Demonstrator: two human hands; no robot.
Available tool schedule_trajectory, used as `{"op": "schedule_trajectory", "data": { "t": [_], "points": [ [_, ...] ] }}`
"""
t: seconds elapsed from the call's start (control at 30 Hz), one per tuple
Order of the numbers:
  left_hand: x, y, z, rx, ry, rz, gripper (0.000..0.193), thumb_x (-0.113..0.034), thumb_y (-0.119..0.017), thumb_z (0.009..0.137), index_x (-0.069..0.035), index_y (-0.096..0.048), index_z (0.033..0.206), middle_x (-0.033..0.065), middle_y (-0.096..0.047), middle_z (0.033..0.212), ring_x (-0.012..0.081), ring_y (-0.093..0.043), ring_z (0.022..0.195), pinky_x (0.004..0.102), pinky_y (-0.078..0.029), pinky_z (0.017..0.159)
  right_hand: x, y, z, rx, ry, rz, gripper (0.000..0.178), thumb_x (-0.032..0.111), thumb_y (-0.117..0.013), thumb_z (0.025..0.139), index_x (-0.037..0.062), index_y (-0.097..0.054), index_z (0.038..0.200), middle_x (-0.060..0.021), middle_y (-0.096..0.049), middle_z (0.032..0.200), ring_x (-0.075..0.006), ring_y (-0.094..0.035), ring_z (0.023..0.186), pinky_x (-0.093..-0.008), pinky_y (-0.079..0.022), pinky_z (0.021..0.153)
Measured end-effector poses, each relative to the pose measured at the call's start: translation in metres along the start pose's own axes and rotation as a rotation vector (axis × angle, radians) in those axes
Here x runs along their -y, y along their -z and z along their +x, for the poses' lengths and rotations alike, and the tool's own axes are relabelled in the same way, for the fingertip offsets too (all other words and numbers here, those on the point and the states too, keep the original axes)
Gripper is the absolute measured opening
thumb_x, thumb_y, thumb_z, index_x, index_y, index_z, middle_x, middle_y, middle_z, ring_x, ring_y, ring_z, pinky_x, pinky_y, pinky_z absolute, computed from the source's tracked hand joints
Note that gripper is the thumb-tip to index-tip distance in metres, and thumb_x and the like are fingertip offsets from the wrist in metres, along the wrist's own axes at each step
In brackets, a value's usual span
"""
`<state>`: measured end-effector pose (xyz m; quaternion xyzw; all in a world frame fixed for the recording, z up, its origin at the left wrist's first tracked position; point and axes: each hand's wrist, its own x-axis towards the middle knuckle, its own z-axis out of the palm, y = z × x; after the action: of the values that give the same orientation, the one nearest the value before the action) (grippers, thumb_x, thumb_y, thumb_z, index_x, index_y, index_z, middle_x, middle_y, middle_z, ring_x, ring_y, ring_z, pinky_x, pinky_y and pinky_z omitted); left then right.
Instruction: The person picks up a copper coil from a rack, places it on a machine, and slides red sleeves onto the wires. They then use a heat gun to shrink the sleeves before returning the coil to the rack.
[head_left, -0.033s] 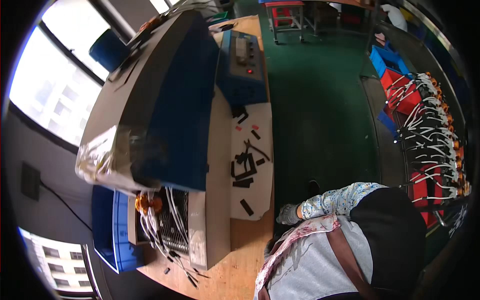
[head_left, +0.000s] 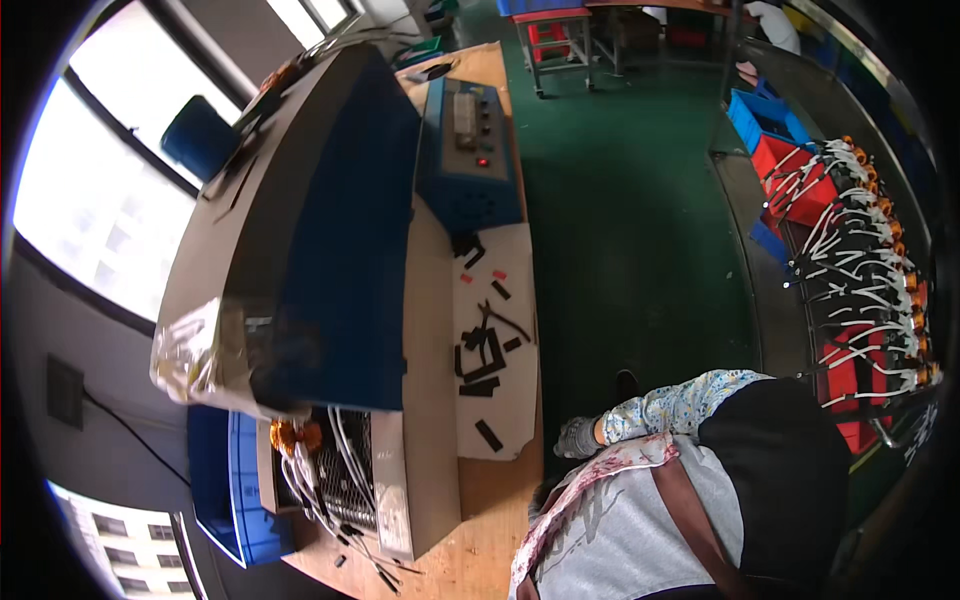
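Note:
My right hand (head_left: 577, 437), in a grey glove beneath a flower-patterned sleeve, hangs by the bench edge in front of my body. Its fingers are too small and dark to read, and anything in them is hidden. A dark grey patch at the edge of my apron may be part of my left hand (head_left: 541, 496); the apron hides the rest. On the bench, nearest my hands, lies a pale sheet (head_left: 500, 440) with black pieces (head_left: 480, 360) and a pliers-like tool (head_left: 505, 320). A copper-coloured coil (head_left: 296, 434) with white leads rests at the mesh mouth of a blue-and-beige machine (head_left: 340, 250).
A control box (head_left: 470, 150) with a lit red lamp stands farther along the bench. A blue bin (head_left: 245, 490) sits beside the machine's mouth. At right, a rack (head_left: 745, 220) carries several coils with white leads (head_left: 860, 250) and red and blue bins (head_left: 768, 122). Another person (head_left: 775, 28) is far back.
The view has shifted a little, so the machine, bench and control box appear lower and slightly left. My right hand has barely moved. Nothing is visibly picked up or let go.

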<state>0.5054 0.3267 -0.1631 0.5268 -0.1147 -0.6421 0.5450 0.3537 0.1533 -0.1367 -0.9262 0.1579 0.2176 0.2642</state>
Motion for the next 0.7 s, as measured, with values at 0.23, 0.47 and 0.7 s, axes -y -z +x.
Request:
{"op": "schedule_trajectory", "data": {
  "t": [0.23,0.47,0.7],
  "points": [
    [-0.048,-0.196,0.101,0.137,0.033,0.256,0.024,-0.006,-0.060,0.086,-0.003,-0.058,0.110,0.0095,-0.064,0.093,0.0133,-0.060,0.085,0.0244,-0.050,0.075,-0.173,0.003,-0.133,-0.070,-0.297,-0.033,0.024,0.024,-0.058,0.078,0.0099,-0.063,0.096,-0.0128,-0.066,0.090,-0.0322,-0.063,0.088,-0.0437,-0.051,0.075],
    [-0.049,-0.318,0.206,0.424,-0.007,0.732,0.024,-0.012,-0.058,0.089,-0.006,-0.057,0.113,0.0012,-0.060,0.093,0.0080,-0.054,0.079,0.0217,-0.046,0.071,-0.319,0.034,-0.241,-0.205,-0.647,0.122,0.026,0.021,-0.058,0.074,0.0099,-0.067,0.095,-0.0106,-0.067,0.089,-0.0304,-0.065,0.087,-0.0433,-0.052,0.072],
    [-0.117,-0.452,0.296,0.716,-0.070,1.127,0.028,-0.016,-0.059,0.089,-0.006,-0.058,0.115,0.0087,-0.062,0.105,0.0168,-0.058,0.100,0.0290,-0.046,0.088,-0.436,0.039,-0.281,-0.647,-0.810,0.398,0.024,0.028,-0.051,0.083,0.0134,-0.063,0.099,-0.0128,-0.063,0.104,-0.0319,-0.058,0.101,-0.0446,-0.045,0.087]
  ]
}}
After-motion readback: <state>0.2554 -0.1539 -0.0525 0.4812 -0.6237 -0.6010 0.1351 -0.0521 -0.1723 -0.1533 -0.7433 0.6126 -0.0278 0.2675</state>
